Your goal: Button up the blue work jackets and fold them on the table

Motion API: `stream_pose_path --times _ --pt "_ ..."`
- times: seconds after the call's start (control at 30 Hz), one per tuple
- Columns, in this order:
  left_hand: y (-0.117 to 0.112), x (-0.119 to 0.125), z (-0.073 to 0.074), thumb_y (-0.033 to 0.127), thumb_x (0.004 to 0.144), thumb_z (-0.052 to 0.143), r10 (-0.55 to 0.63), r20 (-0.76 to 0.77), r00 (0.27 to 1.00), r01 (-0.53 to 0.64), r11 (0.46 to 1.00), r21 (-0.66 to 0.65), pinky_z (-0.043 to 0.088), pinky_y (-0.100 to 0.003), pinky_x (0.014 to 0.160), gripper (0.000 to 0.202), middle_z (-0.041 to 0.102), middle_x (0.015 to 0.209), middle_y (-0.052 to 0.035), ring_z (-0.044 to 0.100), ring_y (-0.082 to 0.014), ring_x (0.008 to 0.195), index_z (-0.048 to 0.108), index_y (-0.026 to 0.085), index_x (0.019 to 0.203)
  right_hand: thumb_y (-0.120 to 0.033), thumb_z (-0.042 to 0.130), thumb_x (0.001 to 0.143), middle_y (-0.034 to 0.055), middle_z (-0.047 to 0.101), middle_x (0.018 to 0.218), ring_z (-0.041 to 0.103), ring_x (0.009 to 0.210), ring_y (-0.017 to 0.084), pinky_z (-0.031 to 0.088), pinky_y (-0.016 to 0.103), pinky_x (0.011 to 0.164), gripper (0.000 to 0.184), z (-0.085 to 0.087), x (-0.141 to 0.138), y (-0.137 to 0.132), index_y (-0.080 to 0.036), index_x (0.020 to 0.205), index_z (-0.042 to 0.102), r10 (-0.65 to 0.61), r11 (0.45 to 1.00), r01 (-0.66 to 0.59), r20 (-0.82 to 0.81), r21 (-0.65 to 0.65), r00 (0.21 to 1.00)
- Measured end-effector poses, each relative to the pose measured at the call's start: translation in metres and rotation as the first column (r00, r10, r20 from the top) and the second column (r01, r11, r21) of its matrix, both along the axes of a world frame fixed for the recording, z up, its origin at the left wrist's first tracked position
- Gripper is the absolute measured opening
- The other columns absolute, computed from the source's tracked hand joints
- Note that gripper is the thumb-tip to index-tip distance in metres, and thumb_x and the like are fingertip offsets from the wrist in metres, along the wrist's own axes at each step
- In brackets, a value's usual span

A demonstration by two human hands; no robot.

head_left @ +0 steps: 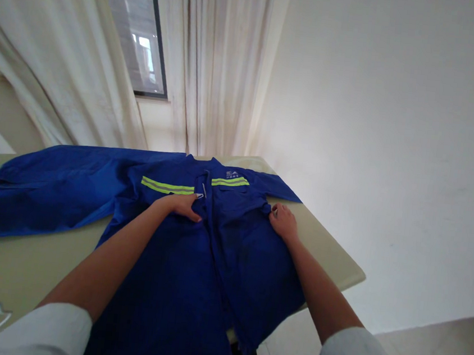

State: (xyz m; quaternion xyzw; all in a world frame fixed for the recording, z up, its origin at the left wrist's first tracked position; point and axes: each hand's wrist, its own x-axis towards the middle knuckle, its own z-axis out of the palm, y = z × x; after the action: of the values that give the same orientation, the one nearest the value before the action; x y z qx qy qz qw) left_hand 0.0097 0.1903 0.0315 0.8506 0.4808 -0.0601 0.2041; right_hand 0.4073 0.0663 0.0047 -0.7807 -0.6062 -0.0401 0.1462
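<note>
A blue work jacket (250, 247) with yellow-and-grey reflective strips across the chest lies front up, its collar at the far side and its hem hanging over the near edge. Its front opening with a zipper runs down the middle. My left hand (184, 203) rests on the chest beside that opening, just below the left strip, thumb and fingers apart. At the jacket's right side, below the sleeve, my right hand (284, 221) has its fingers closed on the fabric edge. More blue cloth (67, 182) stretches out to the left; whether it is all sleeve I cannot tell.
The jacket lies on a pale green table (331, 247) with a rounded right corner. A white wire hanger (5, 311) shows at the lower left. Behind are cream curtains (228, 58) and a window (136, 31); a white wall (394, 132) stands close on the right.
</note>
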Motion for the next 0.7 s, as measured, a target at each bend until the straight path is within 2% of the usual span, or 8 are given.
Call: stream_pose_path --times 0.1,0.17,0.23,0.33,0.43,0.5,0.57,0.7 --pt "0.006 0.010 0.001 0.078 0.088 0.050 0.126 0.008 0.992 -0.126 0.991 0.045 0.038 -0.054 0.121 0.091 0.041 0.166 -0.0192 0.042 -0.0409 0.152 0.047 0.018 0.158 -0.029 0.052 0.100 0.0129 0.071 0.117 0.065 0.109 0.027 0.045 0.033 0.089 0.020 0.001 -0.001 0.000 -0.020 0.114 0.063 -0.005 1.000 0.005 0.012 -0.004 1.000" --pt "0.008 0.016 0.000 0.072 0.092 0.046 0.158 -0.023 0.987 -0.155 0.985 0.078 0.034 -0.064 0.120 0.088 0.030 0.170 -0.0204 0.031 -0.0437 0.157 0.042 0.017 0.161 -0.028 0.052 0.100 0.0130 0.071 0.116 0.066 0.108 0.027 0.045 0.033 0.088 0.020 0.002 -0.002 -0.001 -0.020 0.114 0.063 -0.003 1.000 0.003 0.014 -0.011 1.000" --pt "0.010 0.018 0.000 0.066 0.085 0.059 0.126 -0.048 0.991 -0.122 0.990 0.074 0.033 -0.066 0.121 0.096 0.024 0.172 -0.0212 0.025 -0.0438 0.159 0.037 0.016 0.164 -0.028 0.052 0.100 0.0132 0.071 0.116 0.066 0.107 0.027 0.045 0.034 0.088 0.021 0.004 -0.003 -0.002 -0.020 0.115 0.063 0.001 1.000 0.000 0.012 -0.012 1.000" --pt "0.012 0.015 0.006 0.057 0.063 0.081 -0.029 -0.025 0.999 0.030 0.999 0.014 0.034 -0.049 0.125 0.120 0.026 0.171 -0.0206 0.031 -0.0373 0.158 0.035 0.015 0.165 -0.028 0.052 0.100 0.0134 0.071 0.116 0.066 0.108 0.027 0.045 0.033 0.088 0.021 0.005 -0.004 -0.002 -0.019 0.115 0.063 -0.003 1.000 0.003 0.008 -0.010 1.000" --pt "0.011 0.017 0.015 0.063 0.051 0.088 -0.126 0.101 0.987 0.131 0.991 -0.040 0.037 -0.038 0.124 0.129 0.033 0.169 -0.0196 0.038 -0.0351 0.155 0.042 0.013 0.161 -0.029 0.052 0.100 0.0135 0.071 0.116 0.066 0.108 0.027 0.044 0.033 0.087 0.021 0.005 -0.004 -0.003 -0.019 0.115 0.063 -0.009 1.000 0.009 0.011 -0.011 1.000" --pt "0.009 0.028 0.017 0.073 0.060 0.082 -0.014 0.225 0.974 0.026 0.998 -0.053 0.043 -0.038 0.118 0.111 0.046 0.164 -0.0168 0.047 -0.0354 0.150 0.055 0.016 0.152 -0.028 0.052 0.100 0.0133 0.071 0.116 0.066 0.107 0.027 0.044 0.033 0.087 0.021 0.005 -0.004 -0.003 -0.019 0.115 0.063 -0.012 1.000 0.012 0.018 -0.015 1.000" --pt "0.007 0.045 0.014 0.074 0.077 0.070 0.189 0.341 0.921 -0.195 0.981 -0.015 0.050 -0.039 0.109 0.078 0.066 0.146 -0.0145 0.060 -0.0355 0.137 0.071 0.018 0.131 -0.028 0.052 0.100 0.0129 0.071 0.116 0.066 0.107 0.026 0.044 0.033 0.088 0.021 0.004 -0.005 -0.002 -0.019 0.115 0.063 -0.015 1.000 0.016 0.026 -0.018 1.000" --pt "0.006 0.069 0.008 0.045 0.092 0.064 0.391 0.466 0.793 -0.500 0.856 0.132 0.054 -0.039 0.097 0.031 0.080 0.112 -0.0124 0.072 -0.0324 0.112 0.077 0.018 0.101 -0.028 0.051 0.100 0.0128 0.071 0.116 0.066 0.108 0.026 0.044 0.033 0.088 0.021 0.002 -0.004 -0.001 -0.019 0.115 0.063 -0.011 1.000 0.011 0.024 -0.010 1.000"
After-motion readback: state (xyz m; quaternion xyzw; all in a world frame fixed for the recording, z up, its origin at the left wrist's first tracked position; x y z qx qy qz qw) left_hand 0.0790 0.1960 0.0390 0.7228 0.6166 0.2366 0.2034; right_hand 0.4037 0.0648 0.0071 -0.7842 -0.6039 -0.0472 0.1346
